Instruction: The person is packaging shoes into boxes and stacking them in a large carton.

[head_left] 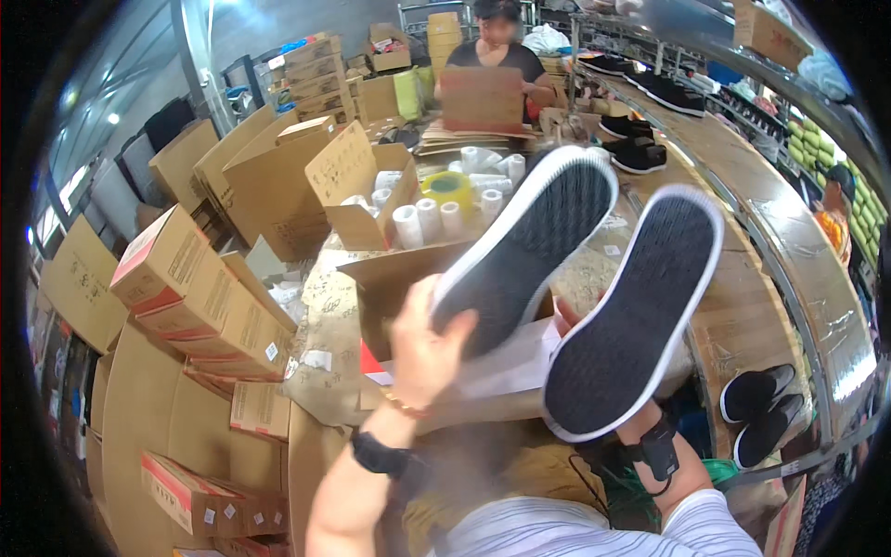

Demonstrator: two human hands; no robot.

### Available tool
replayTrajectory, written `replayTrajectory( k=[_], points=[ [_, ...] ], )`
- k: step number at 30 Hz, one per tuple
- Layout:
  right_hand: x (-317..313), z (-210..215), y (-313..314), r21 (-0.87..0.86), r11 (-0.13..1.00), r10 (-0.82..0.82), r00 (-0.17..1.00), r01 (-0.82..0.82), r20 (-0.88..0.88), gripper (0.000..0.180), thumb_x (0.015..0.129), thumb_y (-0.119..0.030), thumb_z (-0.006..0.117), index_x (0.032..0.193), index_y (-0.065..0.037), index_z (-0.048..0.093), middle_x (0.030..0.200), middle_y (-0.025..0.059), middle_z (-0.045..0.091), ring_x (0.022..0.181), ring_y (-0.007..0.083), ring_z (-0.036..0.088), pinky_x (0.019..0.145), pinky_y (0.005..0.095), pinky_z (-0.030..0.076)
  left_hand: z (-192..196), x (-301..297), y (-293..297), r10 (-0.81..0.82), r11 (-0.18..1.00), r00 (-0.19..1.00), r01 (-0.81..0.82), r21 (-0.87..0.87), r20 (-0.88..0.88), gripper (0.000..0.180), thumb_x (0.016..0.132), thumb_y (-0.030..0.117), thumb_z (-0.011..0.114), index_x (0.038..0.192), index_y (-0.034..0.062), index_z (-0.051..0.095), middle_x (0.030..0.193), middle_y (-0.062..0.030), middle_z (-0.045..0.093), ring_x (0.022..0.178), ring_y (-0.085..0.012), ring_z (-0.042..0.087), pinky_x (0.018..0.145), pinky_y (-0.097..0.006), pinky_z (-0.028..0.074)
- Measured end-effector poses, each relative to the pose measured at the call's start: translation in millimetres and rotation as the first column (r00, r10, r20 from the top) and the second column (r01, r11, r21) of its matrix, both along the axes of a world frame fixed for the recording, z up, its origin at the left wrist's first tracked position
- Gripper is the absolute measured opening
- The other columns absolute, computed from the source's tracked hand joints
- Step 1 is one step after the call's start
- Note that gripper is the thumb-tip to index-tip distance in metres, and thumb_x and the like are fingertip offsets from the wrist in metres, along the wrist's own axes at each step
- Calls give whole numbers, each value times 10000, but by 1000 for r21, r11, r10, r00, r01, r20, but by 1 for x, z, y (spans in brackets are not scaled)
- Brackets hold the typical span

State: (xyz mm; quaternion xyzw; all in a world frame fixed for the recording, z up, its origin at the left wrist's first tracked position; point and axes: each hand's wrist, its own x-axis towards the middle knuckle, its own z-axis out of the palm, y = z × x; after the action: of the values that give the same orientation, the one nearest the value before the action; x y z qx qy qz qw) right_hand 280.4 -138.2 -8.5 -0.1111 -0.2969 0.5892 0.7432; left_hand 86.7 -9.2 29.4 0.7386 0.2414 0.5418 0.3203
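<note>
Two slip-on style shoes with black soles and white rims are held up with their soles facing me. My left hand [425,339] is closed around one end of the left shoe [529,246], thumb against its sole. The right shoe [636,316] covers most of my right hand [564,317]; only some fingers show past its left edge, gripping from behind. Below the shoes stands an open cardboard box [382,302] with white paper [520,360] at its near side. The shoes hide much of its inside.
White rolls [406,226] and yellow tape [447,188] sit at the table's far side. Stacked shoe boxes [209,292] stand left, above a large carton [139,418]. Black shoes [763,408] rest on the right-hand conveyor [733,306]. A person [497,56] holds cardboard opposite.
</note>
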Motion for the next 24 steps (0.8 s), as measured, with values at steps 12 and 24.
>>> replayTrajectory(
  k=[12,24],
  points=[
    [-11,-26,7,-123,971,135,899,-203,-417,417,859,-148,629,1207,26,478,1026,181,604,975,292,610,818,373,552,-85,-32,43,297,816,850,11,578,-435,519,680,57,636,1183,179,601,891,-65,573,836,-263,558,753,-395,440],
    [-26,-58,51,-145,959,246,969,-244,-4,345,893,-201,578,1159,11,521,996,169,616,892,294,613,790,382,537,-87,-44,36,181,894,871,47,446,-456,381,662,-86,555,957,115,689,885,-105,562,859,-285,574,728,-356,493]
  ],
)
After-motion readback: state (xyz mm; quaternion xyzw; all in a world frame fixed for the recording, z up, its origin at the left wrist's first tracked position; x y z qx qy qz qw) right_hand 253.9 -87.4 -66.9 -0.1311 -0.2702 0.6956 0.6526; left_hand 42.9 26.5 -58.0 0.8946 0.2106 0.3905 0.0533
